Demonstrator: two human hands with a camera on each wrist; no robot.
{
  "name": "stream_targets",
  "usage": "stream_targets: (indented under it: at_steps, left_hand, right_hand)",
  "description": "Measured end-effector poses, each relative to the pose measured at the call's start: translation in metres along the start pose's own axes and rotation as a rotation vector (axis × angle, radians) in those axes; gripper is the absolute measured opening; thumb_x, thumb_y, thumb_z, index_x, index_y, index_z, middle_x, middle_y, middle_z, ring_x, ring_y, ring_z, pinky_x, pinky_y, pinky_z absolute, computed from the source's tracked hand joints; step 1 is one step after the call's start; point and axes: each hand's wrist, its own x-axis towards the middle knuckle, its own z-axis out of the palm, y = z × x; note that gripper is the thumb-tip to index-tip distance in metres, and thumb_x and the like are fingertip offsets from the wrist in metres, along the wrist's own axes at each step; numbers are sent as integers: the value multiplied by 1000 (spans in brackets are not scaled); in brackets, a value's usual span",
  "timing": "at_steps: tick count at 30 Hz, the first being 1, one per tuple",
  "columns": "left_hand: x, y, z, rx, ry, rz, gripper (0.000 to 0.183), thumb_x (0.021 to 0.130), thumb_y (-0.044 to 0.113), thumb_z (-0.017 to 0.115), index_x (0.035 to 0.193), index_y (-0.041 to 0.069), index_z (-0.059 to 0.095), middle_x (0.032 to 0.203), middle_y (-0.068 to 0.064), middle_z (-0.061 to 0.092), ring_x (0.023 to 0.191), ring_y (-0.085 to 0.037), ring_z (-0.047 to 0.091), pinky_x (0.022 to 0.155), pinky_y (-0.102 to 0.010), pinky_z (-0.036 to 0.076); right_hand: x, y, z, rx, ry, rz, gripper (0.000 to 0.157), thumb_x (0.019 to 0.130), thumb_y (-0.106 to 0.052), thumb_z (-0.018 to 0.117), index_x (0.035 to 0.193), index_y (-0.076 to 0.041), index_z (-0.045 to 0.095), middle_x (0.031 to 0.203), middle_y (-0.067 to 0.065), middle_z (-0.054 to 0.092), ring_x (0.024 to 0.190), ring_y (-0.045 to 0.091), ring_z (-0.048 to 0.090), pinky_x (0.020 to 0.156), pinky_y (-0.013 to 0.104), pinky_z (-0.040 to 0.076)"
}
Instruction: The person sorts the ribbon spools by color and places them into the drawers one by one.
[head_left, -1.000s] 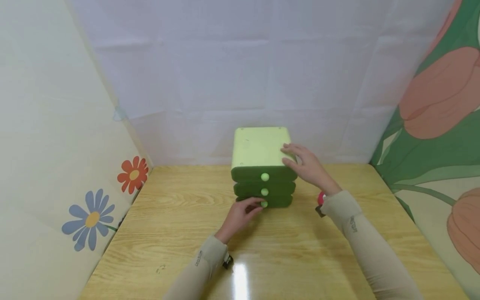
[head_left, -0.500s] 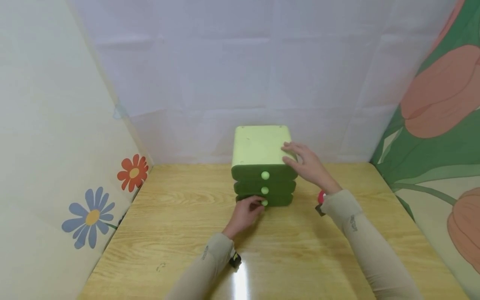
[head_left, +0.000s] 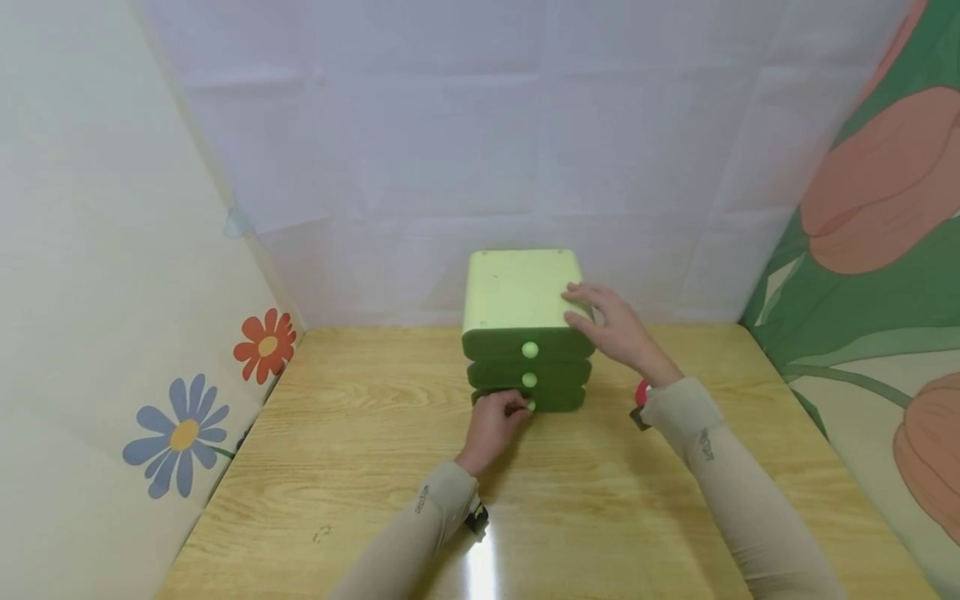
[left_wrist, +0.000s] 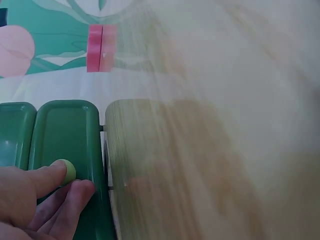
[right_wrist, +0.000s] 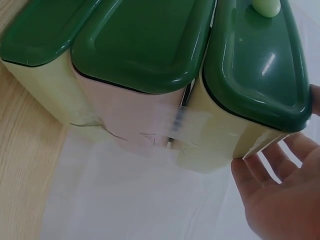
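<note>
A small green chest of drawers (head_left: 521,292) stands on the table, with a pale green top, dark green fronts and round knobs. My left hand (head_left: 491,427) is at the lowest drawer, thumb and fingers pinching its light green knob (left_wrist: 70,172). That drawer front (left_wrist: 67,130) sits flush with the one above it. Over the chest's upper right edge lies my right hand (head_left: 617,332), fingers spread and fairly straight. In the right wrist view, its fingers (right_wrist: 245,177) touch the pale side wall close behind the top drawer's front (right_wrist: 260,65).
A round pink object (head_left: 642,395) shows beside the right cuff, mostly hidden by it. The wood-grain table (head_left: 360,475) meets a white cloth backdrop (head_left: 420,167) behind the chest. Flower-printed panels (head_left: 885,333) stand on both sides.
My left hand has shifted slightly right and its fingers have closed round the lowest knob. The right hand and the chest have stayed in place.
</note>
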Motion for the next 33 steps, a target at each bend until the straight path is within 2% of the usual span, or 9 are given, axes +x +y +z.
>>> stream_targets:
  at_steps: [15,33]
  left_hand:
    - [-10,6,-1,-17,45,45,8,86,4,82,93,6,79,97,-8,81,88,-21,78,80,-26,64]
    - [-25,9,-4,-14,16,46,5,88,7,81,93,8,79,97,-6,81,89,-19,78,81,-26,63]
  right_hand:
    - [0,3,0,8,-14,8,51,106,-41,57,149,-13,54,165,9,40,155,34,30,127,64,20]
    - [1,2,-1,11,-17,7,50,106,-38,57,149,-13,54,165,9,40,155,34,30,127,64,20]
